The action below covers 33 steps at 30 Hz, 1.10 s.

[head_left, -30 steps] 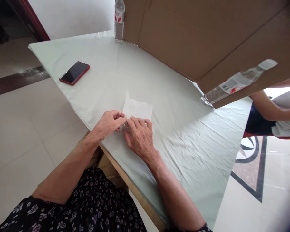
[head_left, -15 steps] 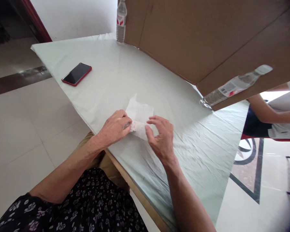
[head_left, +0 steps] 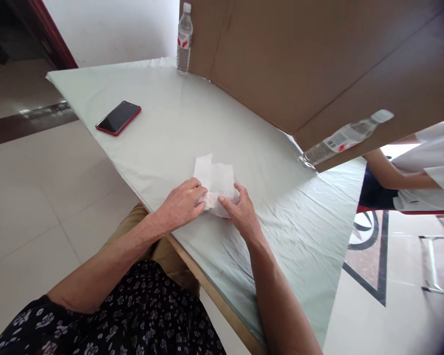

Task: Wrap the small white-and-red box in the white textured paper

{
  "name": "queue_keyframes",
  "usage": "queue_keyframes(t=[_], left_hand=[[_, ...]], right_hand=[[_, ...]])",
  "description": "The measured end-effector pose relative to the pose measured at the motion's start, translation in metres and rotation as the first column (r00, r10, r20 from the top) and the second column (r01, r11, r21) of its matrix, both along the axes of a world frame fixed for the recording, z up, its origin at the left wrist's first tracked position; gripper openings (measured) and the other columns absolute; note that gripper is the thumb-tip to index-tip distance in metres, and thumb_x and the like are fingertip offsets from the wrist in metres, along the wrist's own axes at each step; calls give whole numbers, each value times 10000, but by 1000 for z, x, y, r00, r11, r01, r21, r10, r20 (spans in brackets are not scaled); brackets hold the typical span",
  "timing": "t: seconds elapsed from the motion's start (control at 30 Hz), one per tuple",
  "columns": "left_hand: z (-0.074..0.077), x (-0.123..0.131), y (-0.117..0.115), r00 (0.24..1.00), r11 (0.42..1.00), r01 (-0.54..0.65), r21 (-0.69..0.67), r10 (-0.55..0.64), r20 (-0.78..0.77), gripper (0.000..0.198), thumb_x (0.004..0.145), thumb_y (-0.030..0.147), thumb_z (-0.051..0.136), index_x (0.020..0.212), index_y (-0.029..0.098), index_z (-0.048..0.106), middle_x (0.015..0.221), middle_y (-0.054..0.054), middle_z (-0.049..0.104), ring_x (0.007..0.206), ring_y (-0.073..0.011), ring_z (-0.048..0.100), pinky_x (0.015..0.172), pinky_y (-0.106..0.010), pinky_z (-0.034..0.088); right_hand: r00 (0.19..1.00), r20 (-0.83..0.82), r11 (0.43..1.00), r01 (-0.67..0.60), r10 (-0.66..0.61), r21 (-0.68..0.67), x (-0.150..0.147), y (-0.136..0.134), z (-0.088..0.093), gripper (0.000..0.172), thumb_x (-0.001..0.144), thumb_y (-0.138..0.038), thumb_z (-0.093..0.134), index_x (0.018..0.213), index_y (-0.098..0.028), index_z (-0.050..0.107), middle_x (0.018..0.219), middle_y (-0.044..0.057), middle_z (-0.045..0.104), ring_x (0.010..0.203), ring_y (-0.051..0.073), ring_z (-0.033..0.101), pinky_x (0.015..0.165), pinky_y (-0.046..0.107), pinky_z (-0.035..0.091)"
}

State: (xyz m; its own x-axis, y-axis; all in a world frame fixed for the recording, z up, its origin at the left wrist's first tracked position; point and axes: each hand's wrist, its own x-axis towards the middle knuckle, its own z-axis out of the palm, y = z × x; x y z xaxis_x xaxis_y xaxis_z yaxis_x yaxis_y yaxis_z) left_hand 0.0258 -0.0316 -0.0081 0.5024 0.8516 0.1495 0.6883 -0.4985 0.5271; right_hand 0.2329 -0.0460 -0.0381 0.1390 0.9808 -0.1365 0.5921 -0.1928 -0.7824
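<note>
A thin white sheet (head_left: 222, 176), which looks like tissue paper, lies creased and partly unfolded near the table's front edge. My left hand (head_left: 187, 201) is closed on a small crinkled packet (head_left: 207, 199), pale with faint pinkish marks, at the sheet's near left side. Fingers hide most of this packet, so I cannot tell what is in it. At the sheet's right side my right hand (head_left: 240, 207) grips the edge, thumb on top and fingertips at the far side and underneath.
A phone (head_left: 119, 118) in a red case lies at left. Cardboard panels (head_left: 266, 64) stand at the back, with one upright water bottle (head_left: 184, 42) and one tilted bottle (head_left: 346, 139) against them. Another person's arm (head_left: 395, 172) shows beyond the right edge.
My right hand has closed in from the right and taken hold of the sheet's edge. The sheet's far part has spread into two flaps. My left hand keeps its hold; the view has shifted slightly.
</note>
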Motion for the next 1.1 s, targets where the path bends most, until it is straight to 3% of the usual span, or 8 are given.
queue_keyframes(t=[0.13,0.27,0.37,0.5,0.6,0.7,0.93,1.1], left_hand=[[1,-1,3,997,999,30,31,-28,-67,180,901,148,530,967,158,697,1076,-107,653,1017,-245,628,904,-396,545],[0,-1,5,994,996,68,55,-63,-85,193,914,154,516,975,169,699,1087,-103,641,1018,-239,619,873,-360,535],[1,0,6,993,995,86,45,-82,-83,215,930,154,502,1001,169,704,1100,-105,629,1013,-232,616,859,-343,532],[4,1,5,990,994,109,10,-107,-94,233,947,160,499,1036,160,714,1126,-116,619,984,-225,615,851,-346,530],[7,2,6,987,993,118,-5,-118,-109,238,951,165,505,1057,156,718,1133,-121,617,1004,-232,615,865,-352,530],[7,3,6,984,994,111,-20,-112,-139,250,935,145,509,1073,149,717,1131,-124,619,978,-229,620,855,-353,531],[2,4,8,997,995,76,-64,-78,-27,243,881,129,530,1083,149,663,1092,-109,624,947,-218,631,845,-347,535],[-11,2,5,976,997,16,-75,1,217,487,847,147,553,1332,175,520,1122,-99,634,987,-222,633,858,-359,540]], right_hand=[[984,-175,997,38,-25,73,-6,6,-9,908,767,-458,688,1531,-138,315,989,108,725,781,241,671,640,356,537],[999,21,977,20,-25,214,-12,1,-6,811,774,-315,611,1518,-143,340,706,-39,626,610,191,582,630,334,474],[996,88,972,12,-33,233,-15,0,-2,812,765,-277,583,1527,-134,343,639,-85,540,585,170,548,618,310,453],[991,-128,984,69,-49,165,-18,2,2,843,775,-329,640,1534,-129,332,699,-50,605,609,171,571,588,313,484],[930,-360,993,106,-78,58,-22,4,5,895,765,-392,699,1539,-166,311,762,-22,652,600,171,596,504,295,499],[881,-463,993,115,-97,11,-29,7,10,921,736,-415,736,1526,-175,328,744,-34,642,560,158,586,426,264,477],[886,-458,997,73,-71,-14,-37,2,24,959,767,-468,725,1544,-100,299,852,18,708,558,133,599,443,251,474],[965,-222,987,-118,141,113,-39,-4,26,686,871,-354,581,1507,-171,399,1113,106,753,640,146,646,572,303,533]])
